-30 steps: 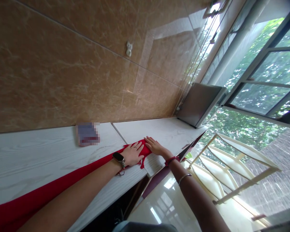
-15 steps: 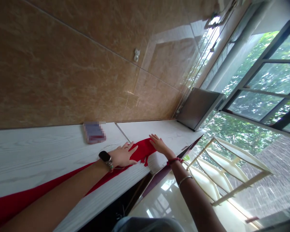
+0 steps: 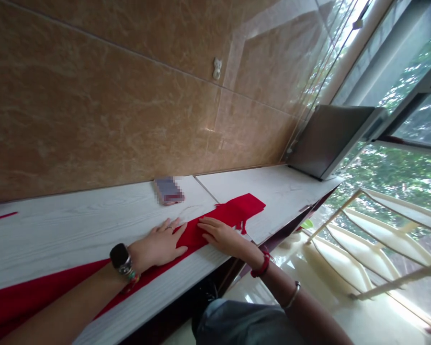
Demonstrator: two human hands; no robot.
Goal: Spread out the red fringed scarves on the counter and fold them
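A long red cloth (image 3: 233, 211) with a fringed end lies stretched along a white wood-grain counter (image 3: 75, 225). My left hand (image 3: 158, 244), with a dark watch on the wrist, rests flat on the cloth, fingers spread. My right hand (image 3: 221, 235), a red bracelet at its wrist, also lies flat on the cloth just to the right of the left hand, fingers stretched out. The fringed end extends past both hands. Neither hand grips anything.
A small blurred box (image 3: 168, 190) sits on the counter near the brown tiled wall (image 3: 93, 96). A grey laptop-like slab (image 3: 326, 139) stands at the counter's far end by a window. A cream rack (image 3: 380, 230) stands on the glossy floor beyond the counter edge.
Both hands have slid back along the cloth toward me, away from its fringed end, which now lies uncovered. The view has shifted too.
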